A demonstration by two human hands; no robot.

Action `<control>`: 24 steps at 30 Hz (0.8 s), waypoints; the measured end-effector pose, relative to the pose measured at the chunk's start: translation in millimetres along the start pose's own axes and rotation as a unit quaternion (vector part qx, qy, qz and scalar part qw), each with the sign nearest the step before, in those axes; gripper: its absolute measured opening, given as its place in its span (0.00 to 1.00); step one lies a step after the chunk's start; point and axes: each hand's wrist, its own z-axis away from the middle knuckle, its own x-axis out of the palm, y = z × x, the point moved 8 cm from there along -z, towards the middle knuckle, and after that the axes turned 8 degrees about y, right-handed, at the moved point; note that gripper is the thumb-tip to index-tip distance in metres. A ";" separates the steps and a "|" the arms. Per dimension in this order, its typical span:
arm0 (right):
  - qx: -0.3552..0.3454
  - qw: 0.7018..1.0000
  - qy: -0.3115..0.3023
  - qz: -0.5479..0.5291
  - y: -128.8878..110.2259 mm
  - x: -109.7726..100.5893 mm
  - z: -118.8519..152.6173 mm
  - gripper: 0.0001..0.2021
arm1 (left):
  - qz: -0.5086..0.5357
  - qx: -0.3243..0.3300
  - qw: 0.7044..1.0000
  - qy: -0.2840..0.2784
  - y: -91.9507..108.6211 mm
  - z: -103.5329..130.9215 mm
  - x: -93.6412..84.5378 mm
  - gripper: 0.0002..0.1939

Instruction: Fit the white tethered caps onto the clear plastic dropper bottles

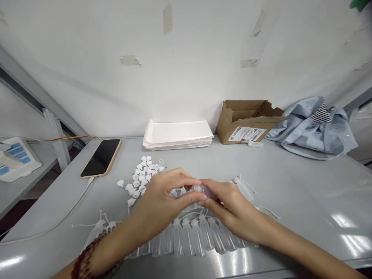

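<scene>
A small clear plastic bottle — translucent, ridged at its neck, mostly hidden by skin — is held over the middle of the gray surface. The left hand has its fingers pinched narrow at the neck end; the right hand has its fingers closed around the body. Just below lies a row of clear bottles, slim and see-through, with white tops and thin straps — beyond the left hand, a scatter of small white caps.

Held bottle partly hidden by fingers; green object cut by top edge.
</scene>
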 end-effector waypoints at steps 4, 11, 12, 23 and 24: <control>0.078 0.979 -0.011 -0.186 7.6 6.8 1.7 0.06 | 0.081 -0.105 0.990 -0.043 -12.5 -2.6 5.2 0.08; 0.008 0.984 0.038 -0.172 3.3 -0.8 2.4 0.19 | 0.083 -0.111 0.989 -0.056 -9.6 -4.9 7.2 0.07; -0.016 0.988 0.044 -0.146 0.1 -2.4 2.4 0.19 | 0.086 -0.105 0.989 -0.060 -7.7 -5.3 6.9 0.06; -0.065 0.991 0.113 -0.033 2.5 -16.3 -1.0 0.18 | 0.165 -0.152 0.974 -0.017 -28.4 -3.0 -8.5 0.33; -0.067 0.991 0.113 -0.029 3.1 -16.6 -1.1 0.18 | 0.166 -0.155 0.974 -0.021 -27.9 -2.6 -5.9 0.32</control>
